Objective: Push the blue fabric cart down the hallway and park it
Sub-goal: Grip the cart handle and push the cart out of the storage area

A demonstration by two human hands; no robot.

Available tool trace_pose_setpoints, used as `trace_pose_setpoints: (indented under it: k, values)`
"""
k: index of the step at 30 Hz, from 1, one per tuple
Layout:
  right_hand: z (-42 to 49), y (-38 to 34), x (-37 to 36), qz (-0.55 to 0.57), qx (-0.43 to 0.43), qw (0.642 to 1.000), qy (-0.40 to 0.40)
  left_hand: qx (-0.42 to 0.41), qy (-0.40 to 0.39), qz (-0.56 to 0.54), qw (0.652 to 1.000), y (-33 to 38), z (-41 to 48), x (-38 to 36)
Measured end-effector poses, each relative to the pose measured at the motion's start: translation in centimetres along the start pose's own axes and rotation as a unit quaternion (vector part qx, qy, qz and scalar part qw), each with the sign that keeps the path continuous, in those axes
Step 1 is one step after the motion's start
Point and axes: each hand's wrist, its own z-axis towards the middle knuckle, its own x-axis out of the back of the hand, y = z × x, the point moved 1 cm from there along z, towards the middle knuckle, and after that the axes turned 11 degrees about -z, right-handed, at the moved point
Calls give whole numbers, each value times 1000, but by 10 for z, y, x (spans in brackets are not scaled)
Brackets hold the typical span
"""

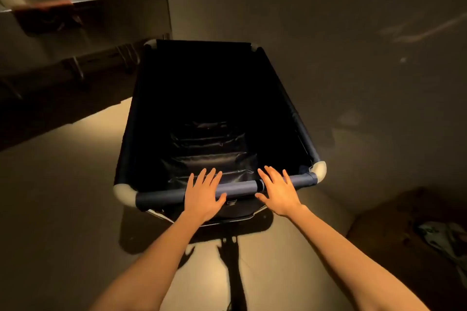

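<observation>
Resting flat on the cart (141, 134) rail (237, 188), left hand (203, 195) and right hand (278, 190), fingers spread.

A pale floor (63, 197) is seen, dimly lit. The cart (303, 139) stands on it, with a metal sink unit (88, 28) at far left. A brown box (394, 230) sits at right.

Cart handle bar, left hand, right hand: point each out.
cart handle bar (238, 188), head view, bare stretch between the hands
left hand (202, 194), head view, back of hand
right hand (278, 190), head view, back of hand
</observation>
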Motion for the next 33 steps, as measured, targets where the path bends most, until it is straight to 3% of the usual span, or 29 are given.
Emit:
trace_pose_setpoints:
  k: [7,16,33]
  values:
    - [22,8,-34,-12,18,999,-35,43,36,19,998,0,-3,-23]
    - [25,10,-48,-2,14,1000,10,68,90,20,993,6,-4,-34]
    - [-56,13,-70,24,35,998,35,57,153,-18,986,36,-87,-64]
